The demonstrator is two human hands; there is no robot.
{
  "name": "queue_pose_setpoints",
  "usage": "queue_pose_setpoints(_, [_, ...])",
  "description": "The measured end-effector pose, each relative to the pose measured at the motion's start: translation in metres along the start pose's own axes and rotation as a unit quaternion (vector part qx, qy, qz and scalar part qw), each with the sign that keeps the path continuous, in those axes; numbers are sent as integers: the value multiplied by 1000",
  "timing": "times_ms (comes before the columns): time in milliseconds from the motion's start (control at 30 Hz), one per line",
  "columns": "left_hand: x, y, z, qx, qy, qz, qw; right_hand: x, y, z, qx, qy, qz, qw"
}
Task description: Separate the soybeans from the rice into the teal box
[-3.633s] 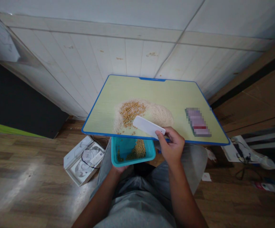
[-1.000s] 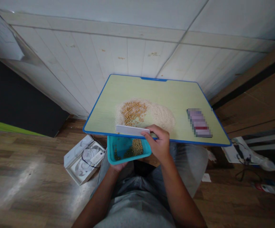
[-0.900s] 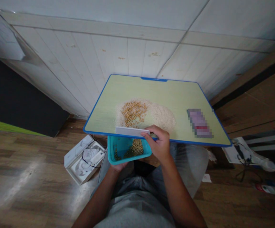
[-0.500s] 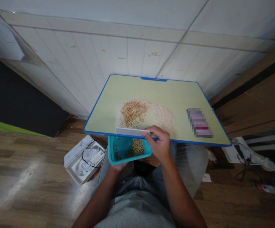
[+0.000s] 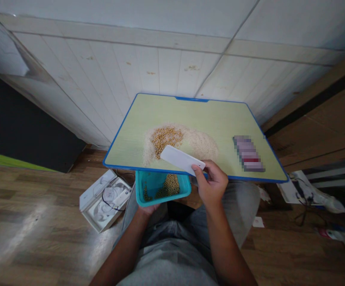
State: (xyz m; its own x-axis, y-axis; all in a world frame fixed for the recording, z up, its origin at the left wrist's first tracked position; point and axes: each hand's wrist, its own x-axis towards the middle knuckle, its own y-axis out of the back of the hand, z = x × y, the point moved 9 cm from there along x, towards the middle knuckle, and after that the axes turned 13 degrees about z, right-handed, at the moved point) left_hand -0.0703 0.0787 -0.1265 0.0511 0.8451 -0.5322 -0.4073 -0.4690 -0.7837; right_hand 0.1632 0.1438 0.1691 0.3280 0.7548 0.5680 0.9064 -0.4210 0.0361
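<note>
My right hand (image 5: 212, 182) is closed on one end of a flat white rectangular piece (image 5: 181, 160), thumb on top. The piece is tilted over the near edge of a pale green folding table (image 5: 220, 113) with a blue rim. On the table, a patch of yellow soybeans (image 5: 165, 137) lies on spread white rice grains (image 5: 204, 143). Below the table edge, a teal plastic tub (image 5: 141, 201) contains more soybeans (image 5: 171, 186), heaped toward its right side. My left hand (image 5: 149, 209) supports this tub from underneath, its fingers mostly hidden by it.
A phone with a blurred screen (image 5: 248, 153) lies on the table's right side. On the wooden floor to the left stands an open white box (image 5: 105, 202) with a cable. Cords (image 5: 303, 192) lie at the right. A white panelled wall (image 5: 169, 71) rises behind the table.
My right hand has moved right, turning the white piece from lying along the table edge to a slant with its broad face up. The tub and left hand stay in place.
</note>
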Motion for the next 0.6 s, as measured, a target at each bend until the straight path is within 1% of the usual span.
queue_pose_setpoints(67, [-7,-9,-1,-20,17,-21,999,0,7,4,-10,-7,22,1000])
queue_pose_setpoints(167, [-17,-28,-2,-38,29,-68,997,0,23,16,-16,-41,84,996])
queue_pose_setpoints(233, [-22,-39,-4,-39,30,-83,995,1,33,22,-12,-61,123,990])
queue_pose_setpoints(300, [-28,-49,-6,-42,42,-102,993,3,41,25,-11,-72,146,987])
queue_pose_setpoints(367, [-33,-58,-9,-48,59,-128,989,3,42,24,-16,-76,148,986])
queue_pose_setpoints(467, [-35,-66,-8,-55,55,-158,984,-1,34,19,-22,-76,121,989])
queue_pose_setpoints(533, [-34,-67,-9,-57,54,-156,985,-7,23,14,-29,-68,93,993])
queue_pose_setpoints(600, [-30,-69,-13,-64,63,-141,986,-14,10,8,-34,-57,64,996])
